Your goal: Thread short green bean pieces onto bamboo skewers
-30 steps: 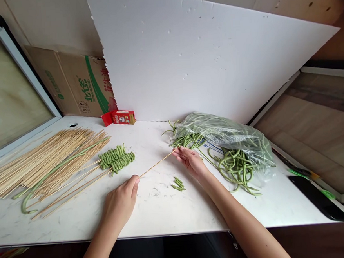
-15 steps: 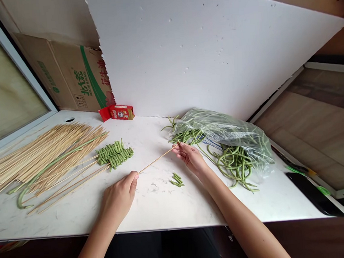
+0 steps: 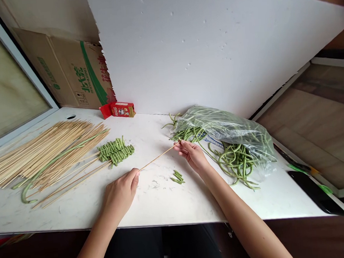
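My left hand (image 3: pixel 120 193) is closed on the near end of a thin bamboo skewer (image 3: pixel 158 157) that runs up and right across the white table (image 3: pixel 156 202). My right hand (image 3: pixel 193 155) pinches the skewer's far tip, right at the edge of a pile of long green beans (image 3: pixel 236 162) spilling from a clear plastic bag (image 3: pixel 228 131). A few short bean pieces (image 3: pixel 177 177) lie on the table between my hands.
A large heap of bamboo skewers (image 3: pixel 41 154) with one long bean lies at left, beside skewers loaded with folded beans (image 3: pixel 116 150). A red carton (image 3: pixel 119 109), a cardboard box (image 3: pixel 68 73) and a white foam board (image 3: pixel 213 47) stand behind. A dark knife (image 3: pixel 314 191) rests at right.
Both hands hold the skewer in nearly the same pose. The view has shifted a little, and nothing on the table has moved.
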`<state>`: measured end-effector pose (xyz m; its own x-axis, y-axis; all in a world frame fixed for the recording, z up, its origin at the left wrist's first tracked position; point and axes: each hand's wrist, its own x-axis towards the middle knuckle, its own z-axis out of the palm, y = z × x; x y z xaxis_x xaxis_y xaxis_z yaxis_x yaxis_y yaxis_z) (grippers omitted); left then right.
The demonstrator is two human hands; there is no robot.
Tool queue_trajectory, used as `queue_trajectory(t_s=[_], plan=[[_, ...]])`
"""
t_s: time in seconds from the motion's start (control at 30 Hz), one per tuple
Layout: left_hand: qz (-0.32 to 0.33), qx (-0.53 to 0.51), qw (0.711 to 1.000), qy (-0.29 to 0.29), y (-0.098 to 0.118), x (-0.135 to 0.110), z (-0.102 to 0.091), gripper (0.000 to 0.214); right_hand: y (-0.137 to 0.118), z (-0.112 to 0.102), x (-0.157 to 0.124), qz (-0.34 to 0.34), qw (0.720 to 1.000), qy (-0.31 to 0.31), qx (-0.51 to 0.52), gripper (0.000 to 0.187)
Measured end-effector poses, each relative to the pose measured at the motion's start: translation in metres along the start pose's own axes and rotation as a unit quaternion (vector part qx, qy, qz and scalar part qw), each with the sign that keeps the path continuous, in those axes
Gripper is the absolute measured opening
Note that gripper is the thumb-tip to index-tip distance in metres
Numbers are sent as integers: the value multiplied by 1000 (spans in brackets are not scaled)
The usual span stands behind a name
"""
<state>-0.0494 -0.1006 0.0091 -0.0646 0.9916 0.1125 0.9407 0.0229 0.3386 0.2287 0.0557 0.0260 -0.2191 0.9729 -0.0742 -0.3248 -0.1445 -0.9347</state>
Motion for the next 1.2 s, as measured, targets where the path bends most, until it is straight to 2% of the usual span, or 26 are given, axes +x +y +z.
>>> queue_trajectory(t_s=[0.43,0.63,1.2], plan=[[6,3,1000,5,2,1,-1,34,2,6,-3,-39,998,33,-30,33],[8,2,1000,3,-1,0,1,31,3,4,-2,-23,999,18,-24,36],[10,-30,1000,2,0,1,2,28,5,0,1,-19,999,29,-26,37]])
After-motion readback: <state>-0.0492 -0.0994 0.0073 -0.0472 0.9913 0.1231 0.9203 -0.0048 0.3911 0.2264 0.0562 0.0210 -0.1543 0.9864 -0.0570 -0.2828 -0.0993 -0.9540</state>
